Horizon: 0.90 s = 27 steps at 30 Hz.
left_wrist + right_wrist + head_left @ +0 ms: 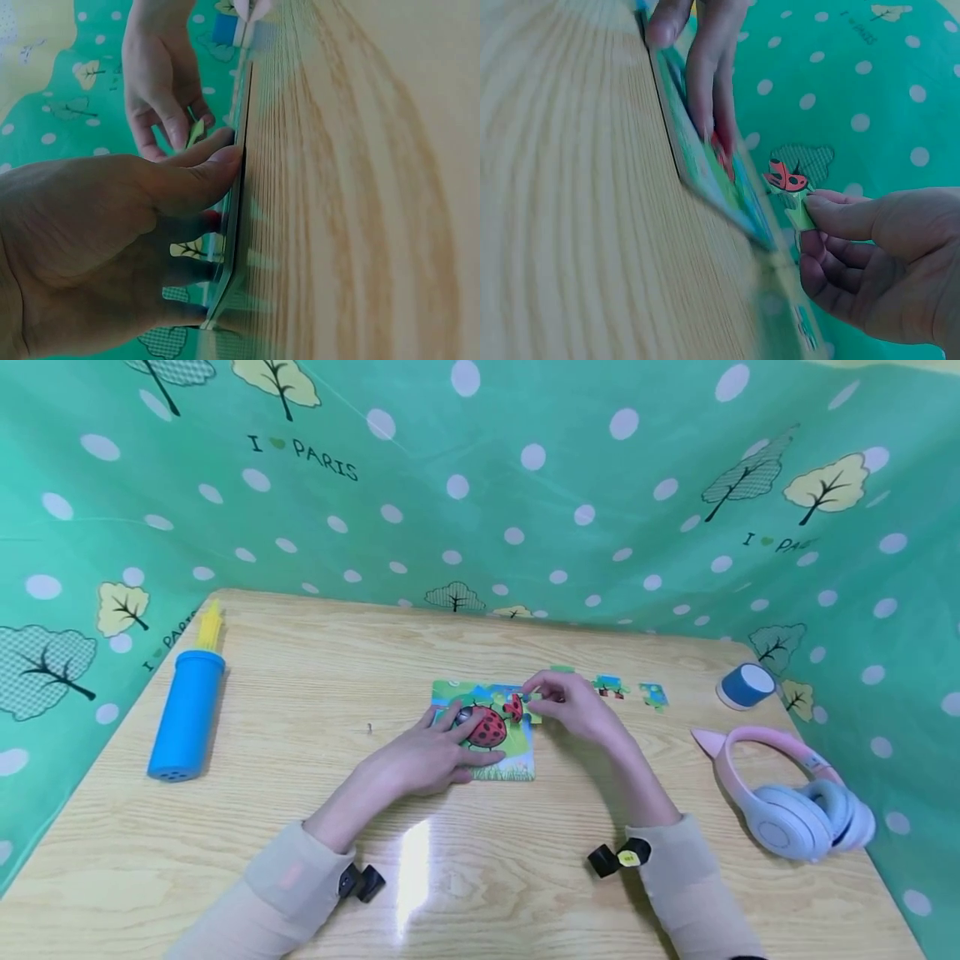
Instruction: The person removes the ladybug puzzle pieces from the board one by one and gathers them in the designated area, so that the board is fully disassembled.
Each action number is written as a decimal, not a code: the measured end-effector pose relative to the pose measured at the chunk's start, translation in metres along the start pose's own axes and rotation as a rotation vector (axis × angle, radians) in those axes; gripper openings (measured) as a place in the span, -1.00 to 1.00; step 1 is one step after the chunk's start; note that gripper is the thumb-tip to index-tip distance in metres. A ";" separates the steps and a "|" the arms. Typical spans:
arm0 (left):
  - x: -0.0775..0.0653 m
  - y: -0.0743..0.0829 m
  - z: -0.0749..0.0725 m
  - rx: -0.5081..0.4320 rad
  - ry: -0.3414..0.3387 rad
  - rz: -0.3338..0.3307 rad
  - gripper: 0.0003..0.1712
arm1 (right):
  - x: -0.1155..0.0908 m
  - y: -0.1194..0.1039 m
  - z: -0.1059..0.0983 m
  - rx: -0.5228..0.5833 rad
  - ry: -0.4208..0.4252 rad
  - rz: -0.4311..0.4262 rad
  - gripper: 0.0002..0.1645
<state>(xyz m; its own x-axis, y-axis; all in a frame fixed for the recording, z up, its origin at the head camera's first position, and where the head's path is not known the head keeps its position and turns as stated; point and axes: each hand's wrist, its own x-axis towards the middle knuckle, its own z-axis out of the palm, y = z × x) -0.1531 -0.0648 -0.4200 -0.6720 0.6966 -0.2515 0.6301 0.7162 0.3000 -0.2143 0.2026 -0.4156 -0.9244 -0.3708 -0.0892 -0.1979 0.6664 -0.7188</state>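
Observation:
A ladybug jigsaw puzzle board lies flat on the table in the head view, with a large red ladybug printed on it. My left hand rests on its left part, fingers spread across the picture and hiding some of it. Between the thumb and fingers of my right hand is a puzzle piece, green with a red black-spotted wing part. It is held tilted above the right side of the board, apart from the surface in the right wrist view. In the left wrist view, the thumb lies along the board's near edge.
Several loose puzzle pieces lie behind and right of the right hand. A blue hand pump with a yellow nozzle lies at the left. Pink and white headphones and a blue-and-white round object are at the right. A green dotted cloth hangs behind.

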 end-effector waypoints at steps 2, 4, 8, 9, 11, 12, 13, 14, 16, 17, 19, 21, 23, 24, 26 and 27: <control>0.000 0.000 0.000 0.001 0.000 -0.001 -0.44 | -0.002 0.006 -0.008 -0.006 -0.013 0.005 -0.79; 0.000 0.001 0.000 0.006 0.002 0.000 -0.44 | -0.004 0.014 -0.018 -0.009 -0.022 0.017 -0.78; 0.001 0.002 0.000 0.013 0.001 0.008 -0.44 | -0.013 0.033 -0.043 0.006 -0.020 0.054 -0.76; 0.001 0.002 0.000 0.010 0.001 0.008 -0.44 | -0.016 0.038 -0.050 0.009 -0.018 0.069 -0.76; 0.001 0.002 0.000 0.006 0.000 0.006 -0.44 | -0.022 0.047 -0.065 0.012 -0.015 0.083 -0.75; 0.001 0.002 0.000 0.002 0.000 0.003 -0.44 | -0.025 0.051 -0.072 0.008 -0.015 0.091 -0.74; 0.001 0.002 0.000 0.000 0.002 0.002 -0.44 | -0.028 0.056 -0.079 0.007 -0.016 0.102 -0.73; 0.000 0.002 0.000 -0.002 0.004 0.001 -0.44 | -0.031 0.060 -0.086 -0.001 -0.017 0.117 -0.72; 0.000 0.001 0.000 -0.002 0.007 0.001 -0.44 | -0.037 0.069 -0.097 -0.013 -0.025 0.144 -0.70; 0.000 0.001 0.000 -0.003 0.009 0.000 -0.44 | -0.039 0.073 -0.102 -0.023 -0.026 0.160 -0.69; 0.000 0.001 0.000 -0.003 0.011 0.001 -0.44 | -0.042 0.082 -0.111 -0.039 -0.033 0.182 -0.68; 0.000 0.001 0.000 -0.005 0.010 0.001 -0.44 | -0.046 0.088 -0.118 -0.045 -0.046 0.203 -0.66; 0.000 0.001 0.000 -0.007 0.009 0.002 -0.44 | -0.050 0.092 -0.124 -0.053 -0.057 0.222 -0.65; 0.000 0.001 -0.001 -0.009 0.006 0.001 -0.44 | -0.052 0.092 -0.127 -0.056 -0.065 0.227 -0.64; 0.000 0.001 -0.001 -0.012 0.002 -0.002 -0.44 | -0.056 0.093 -0.132 -0.065 -0.077 0.244 -0.63; -0.001 0.001 0.000 -0.014 0.001 -0.003 -0.44 | -0.058 0.093 -0.134 -0.075 -0.081 0.250 -0.64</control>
<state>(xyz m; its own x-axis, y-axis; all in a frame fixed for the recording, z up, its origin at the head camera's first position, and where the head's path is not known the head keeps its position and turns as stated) -0.1524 -0.0647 -0.4193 -0.6746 0.6941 -0.2512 0.6225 0.7178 0.3117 -0.2228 0.3722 -0.3848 -0.9192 -0.2369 -0.3145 0.0069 0.7889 -0.6145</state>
